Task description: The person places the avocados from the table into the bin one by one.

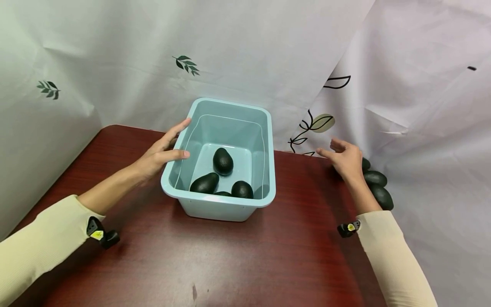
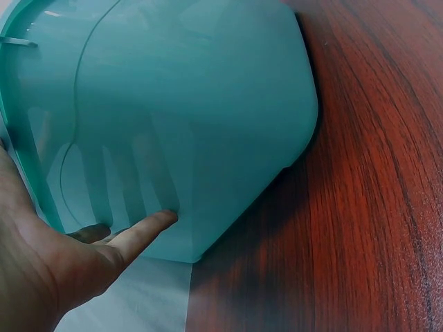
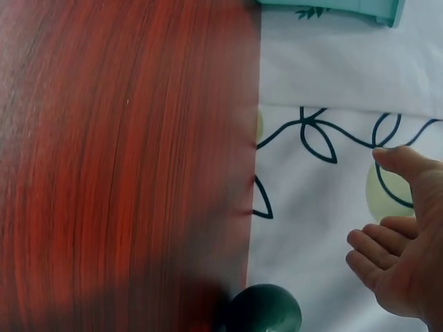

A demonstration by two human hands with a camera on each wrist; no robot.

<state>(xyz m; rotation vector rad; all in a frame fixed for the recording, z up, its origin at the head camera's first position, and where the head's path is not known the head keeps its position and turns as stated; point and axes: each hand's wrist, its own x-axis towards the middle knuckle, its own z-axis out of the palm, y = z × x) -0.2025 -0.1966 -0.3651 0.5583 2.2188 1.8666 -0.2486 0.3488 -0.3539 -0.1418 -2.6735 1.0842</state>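
Observation:
A light blue plastic bin (image 1: 220, 209) stands on the table with several dark green avocados (image 1: 223, 161) inside it. My left hand (image 1: 159, 154) grips the bin's left side, thumb over the rim and fingers against the outer wall. In the left wrist view, the fingertips of the left hand (image 2: 97, 256) touch that wall. My right hand (image 1: 345, 160) hovers empty near the table's right edge, its fingers loosely bent. Beside and partly behind it lie more avocados (image 1: 375, 178); the right wrist view shows one avocado (image 3: 264, 309) below the hand (image 3: 405, 242).
The dark red wooden table (image 1: 230, 260) meets a white cloth backdrop (image 1: 238, 47) with printed leaves at the back. More cloth hangs along the left and right sides. The avocados on the right lie close to the table edge, against the cloth.

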